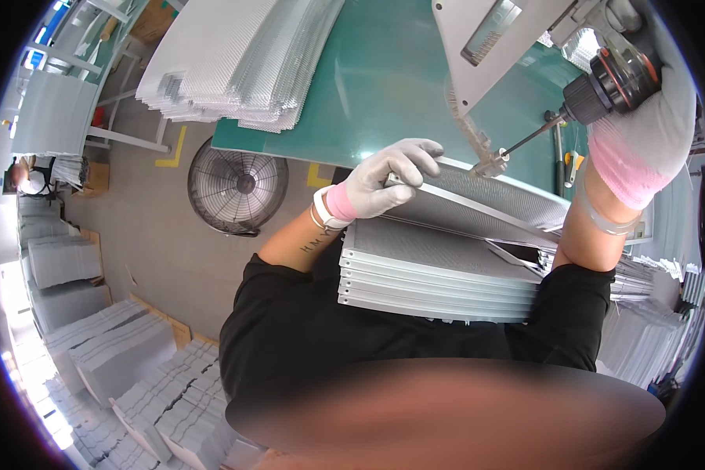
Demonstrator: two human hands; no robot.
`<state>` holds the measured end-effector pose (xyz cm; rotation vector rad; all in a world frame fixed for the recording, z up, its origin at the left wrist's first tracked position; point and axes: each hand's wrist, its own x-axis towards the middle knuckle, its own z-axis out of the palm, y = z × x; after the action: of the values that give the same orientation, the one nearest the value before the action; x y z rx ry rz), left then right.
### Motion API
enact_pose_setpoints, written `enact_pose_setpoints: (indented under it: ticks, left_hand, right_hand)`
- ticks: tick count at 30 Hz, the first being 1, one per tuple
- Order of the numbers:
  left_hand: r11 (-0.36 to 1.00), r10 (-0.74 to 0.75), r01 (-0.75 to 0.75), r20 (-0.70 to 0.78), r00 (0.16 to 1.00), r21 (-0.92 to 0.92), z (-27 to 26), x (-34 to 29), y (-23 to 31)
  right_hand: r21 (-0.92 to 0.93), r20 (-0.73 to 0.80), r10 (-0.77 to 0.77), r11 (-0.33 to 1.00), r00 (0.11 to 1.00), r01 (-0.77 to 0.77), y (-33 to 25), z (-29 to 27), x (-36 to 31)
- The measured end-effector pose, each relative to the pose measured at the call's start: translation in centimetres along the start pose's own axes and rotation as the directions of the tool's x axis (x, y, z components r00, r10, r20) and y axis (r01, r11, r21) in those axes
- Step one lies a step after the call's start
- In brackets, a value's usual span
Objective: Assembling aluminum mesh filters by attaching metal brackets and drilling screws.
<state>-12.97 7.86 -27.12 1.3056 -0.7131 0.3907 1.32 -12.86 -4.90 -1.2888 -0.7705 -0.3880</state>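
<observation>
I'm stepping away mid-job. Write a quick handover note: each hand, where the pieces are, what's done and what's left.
Left hand: gloved, pressing down on the near edge of the top mesh panel, which lies tilted on the stack.
Right hand: gloved, closed on the power drill; its bit tip sits at the small fitting on the panel's far edge.
Pieces: stack of framed panels at the near edge of the green table; loose mesh sheets piled at the table's far left.
Done: the fitting is in place under the bit.
Left: whether it is fully fastened cannot be told; check before lifting the drill.
</observation>
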Motion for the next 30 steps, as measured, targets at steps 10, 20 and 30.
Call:
enact_pose_setpoints:
  ticks: [10,20,30]
  left_hand:
    - [0.952,0.064,-0.063,0.007,0.998,0.299,0.3,-0.1,1.9]
    - [0.995,0.033,-0.035,0.026,0.999,0.098,-0.5,-2.1,2.6]
    - [1.000,-0.004,0.004,-0.019,1.000,-0.021,-0.7,-3.0,2.1]
  right_hand:
    - [-0.294,-0.149,-0.063,0.956,0.987,0.017,-3.1,4.2,-1.6]
    - [0.380,0.176,0.124,0.906,0.976,-0.184,-2.0,-5.1,0.5]
    - [0.397,0.096,0.060,0.913,0.994,-0.094,-3.5,-2.8,-0.1]
